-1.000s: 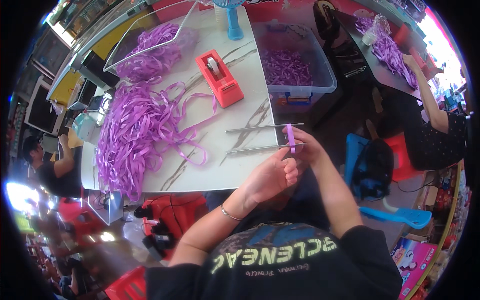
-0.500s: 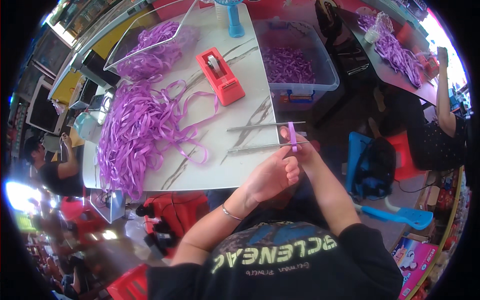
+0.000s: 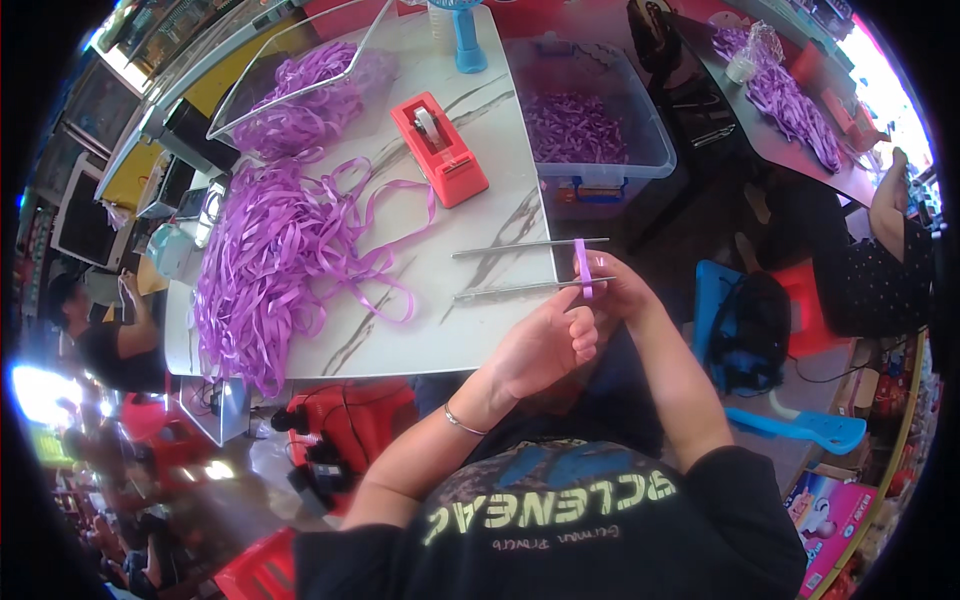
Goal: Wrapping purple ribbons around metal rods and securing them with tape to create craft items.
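Two thin parallel metal rods (image 3: 510,245) reach across the table's right edge. Near their free ends a narrow purple ribbon (image 3: 583,262) is wrapped around both, making an upright band. My right hand (image 3: 622,287) is just right of the band, its bent fingers pressed against the ribbon. My left hand (image 3: 545,343), a bracelet on its wrist, lies below the near rod. Its fingers are curled in, and the thumb side meets the lower end of the band. What lies between those left fingers is hidden.
Loose purple ribbon (image 3: 260,270) is heaped on the marble-patterned table (image 3: 400,345). A red tape dispenser (image 3: 440,150) and a blue fan (image 3: 468,45) stand behind. Right of the table, a clear bin (image 3: 640,170) holds purple pieces. Another person (image 3: 885,270) sits at the far right.
My right hand has shifted slightly right, and its fingers have come round from behind the band to its right side. My left hand stays nearly in place beneath the near rod.
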A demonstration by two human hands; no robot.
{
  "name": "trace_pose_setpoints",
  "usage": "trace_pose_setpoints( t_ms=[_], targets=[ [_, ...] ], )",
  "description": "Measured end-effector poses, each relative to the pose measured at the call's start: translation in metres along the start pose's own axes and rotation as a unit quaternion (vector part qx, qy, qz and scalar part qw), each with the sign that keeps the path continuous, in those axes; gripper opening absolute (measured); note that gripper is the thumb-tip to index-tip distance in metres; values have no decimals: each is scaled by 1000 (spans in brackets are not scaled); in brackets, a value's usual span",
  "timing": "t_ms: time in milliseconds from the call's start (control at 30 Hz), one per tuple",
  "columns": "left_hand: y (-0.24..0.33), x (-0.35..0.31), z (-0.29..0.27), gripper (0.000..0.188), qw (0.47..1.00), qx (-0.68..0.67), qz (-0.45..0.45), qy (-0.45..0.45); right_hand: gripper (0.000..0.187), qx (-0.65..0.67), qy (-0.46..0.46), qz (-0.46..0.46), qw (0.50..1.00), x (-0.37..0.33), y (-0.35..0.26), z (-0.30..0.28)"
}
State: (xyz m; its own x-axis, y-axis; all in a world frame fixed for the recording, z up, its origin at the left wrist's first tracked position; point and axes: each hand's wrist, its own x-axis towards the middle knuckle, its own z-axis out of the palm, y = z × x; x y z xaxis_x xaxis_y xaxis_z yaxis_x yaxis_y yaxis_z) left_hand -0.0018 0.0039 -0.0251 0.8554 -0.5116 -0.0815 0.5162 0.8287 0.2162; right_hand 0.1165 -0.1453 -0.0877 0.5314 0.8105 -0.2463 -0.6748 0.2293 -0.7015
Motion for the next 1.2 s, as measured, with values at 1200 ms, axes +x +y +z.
trace_pose_setpoints(
  t_ms=[1200],
  targets=[
    [1,1,-2,27,1000,-1,-5,-6,19,197,-154,10,968,19,35,-9]
  ],
)
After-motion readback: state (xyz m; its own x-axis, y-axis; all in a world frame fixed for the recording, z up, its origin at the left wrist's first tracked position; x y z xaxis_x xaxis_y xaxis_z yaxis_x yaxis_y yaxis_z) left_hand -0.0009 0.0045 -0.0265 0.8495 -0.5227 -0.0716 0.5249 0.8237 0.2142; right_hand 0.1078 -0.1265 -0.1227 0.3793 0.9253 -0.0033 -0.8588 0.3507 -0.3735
